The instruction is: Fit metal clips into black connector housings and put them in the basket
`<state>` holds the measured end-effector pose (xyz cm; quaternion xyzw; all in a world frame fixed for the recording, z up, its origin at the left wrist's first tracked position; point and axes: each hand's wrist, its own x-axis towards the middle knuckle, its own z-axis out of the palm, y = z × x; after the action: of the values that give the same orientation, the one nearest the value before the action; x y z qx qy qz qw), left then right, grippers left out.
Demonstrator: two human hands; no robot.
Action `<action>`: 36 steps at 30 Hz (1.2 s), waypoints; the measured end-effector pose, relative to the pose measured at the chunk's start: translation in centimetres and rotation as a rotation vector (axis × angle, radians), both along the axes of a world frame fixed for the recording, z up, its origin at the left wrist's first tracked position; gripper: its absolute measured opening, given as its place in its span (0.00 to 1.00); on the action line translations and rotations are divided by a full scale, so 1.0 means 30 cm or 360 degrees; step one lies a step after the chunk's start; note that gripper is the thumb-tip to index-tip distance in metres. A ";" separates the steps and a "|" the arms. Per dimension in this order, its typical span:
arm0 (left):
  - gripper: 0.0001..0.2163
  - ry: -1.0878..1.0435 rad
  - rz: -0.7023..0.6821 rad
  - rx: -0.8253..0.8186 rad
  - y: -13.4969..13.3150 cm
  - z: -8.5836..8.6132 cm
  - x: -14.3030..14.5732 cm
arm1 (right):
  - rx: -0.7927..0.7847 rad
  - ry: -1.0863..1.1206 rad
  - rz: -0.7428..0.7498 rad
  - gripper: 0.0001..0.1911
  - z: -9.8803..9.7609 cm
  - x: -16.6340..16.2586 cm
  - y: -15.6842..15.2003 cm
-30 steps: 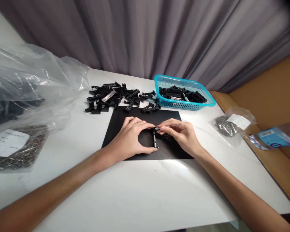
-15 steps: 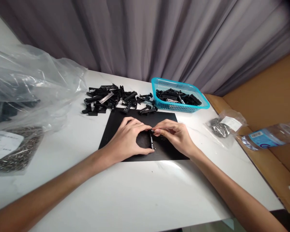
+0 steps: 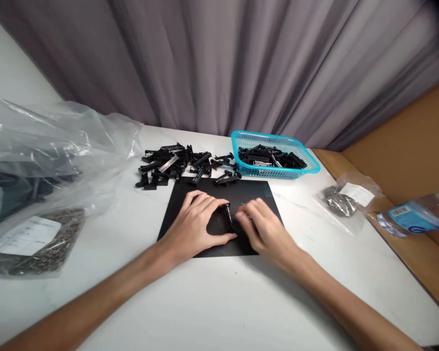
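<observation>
A black mat (image 3: 249,192) lies on the white table (image 3: 212,302). My left hand (image 3: 195,226) holds a small black plastic part (image 3: 228,217) upright on the mat between thumb and fingers. My right hand (image 3: 265,229) rests palm down on the mat just right of the part, fingertips close to it. Whether a thin metal pin is under those fingers is hidden.
A heap of black plastic parts (image 3: 179,163) lies behind the mat. A turquoise basket (image 3: 278,170) with more parts stands at the back right. Large clear bags (image 3: 40,161) and a bag of metal pins (image 3: 32,243) are at left. A small pin bag (image 3: 342,200) and a bottle (image 3: 415,217) are at right.
My right hand has turned palm down and lowered onto the mat; the thin pin seen between its fingers earlier no longer shows. The camera tilted, shifting the scene lower.
</observation>
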<state>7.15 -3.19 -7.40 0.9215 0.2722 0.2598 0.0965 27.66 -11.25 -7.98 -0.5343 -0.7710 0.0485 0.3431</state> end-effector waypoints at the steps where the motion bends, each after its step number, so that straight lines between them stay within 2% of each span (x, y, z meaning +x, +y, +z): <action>1: 0.25 -0.0024 0.0029 -0.0010 -0.002 0.001 -0.005 | -0.0029 -0.0066 -0.0007 0.07 -0.006 -0.020 -0.008; 5: 0.22 -0.0067 0.0034 -0.0023 0.003 0.015 -0.018 | -0.0049 0.0037 -0.0080 0.04 -0.026 -0.058 -0.012; 8: 0.24 -0.0045 0.0044 -0.0149 0.035 0.033 -0.029 | 0.0034 0.0129 -0.0145 0.05 -0.032 -0.022 0.017; 12: 0.16 -0.0011 0.0273 -0.0055 0.112 0.044 -0.066 | 0.0362 0.0128 -0.0299 0.06 -0.016 0.093 0.073; 14: 0.16 0.0056 0.0414 0.0043 0.151 0.035 -0.087 | 0.0516 0.0162 -0.0484 0.07 -0.008 0.170 0.106; 16: 0.16 0.0115 0.0452 0.0037 0.181 0.020 -0.103 | 0.0651 0.0140 -0.0698 0.09 -0.008 0.249 0.141; 19: 0.17 0.0162 0.0436 -0.0005 0.205 -0.002 -0.113 | 0.0712 0.0010 -0.0877 0.12 -0.025 0.349 0.189; 23: 0.16 0.0169 0.0424 -0.0011 0.218 -0.016 -0.110 | 0.0687 -0.0057 -0.0859 0.14 -0.052 0.411 0.224; 28: 0.14 0.0152 0.0367 0.0098 0.217 -0.004 -0.104 | 0.0677 -0.0212 -0.0907 0.17 -0.052 0.413 0.224; 32: 0.13 0.0132 0.0422 0.0154 0.199 0.021 -0.104 | 0.0669 -0.0294 -0.0985 0.19 -0.031 0.346 0.183; 34: 0.11 0.0097 0.0460 0.0167 0.188 0.029 -0.105 | 0.0624 -0.0279 -0.0883 0.18 -0.023 0.278 0.147; 36: 0.11 0.0088 0.0488 0.0176 0.180 0.033 -0.105 | 0.0487 -0.0254 -0.0610 0.17 -0.020 0.197 0.108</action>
<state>4.00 2.21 -6.42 0.8798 0.3975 0.2606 -0.0028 33.56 -8.00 -8.58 -0.6145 -0.6787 -0.1770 0.3611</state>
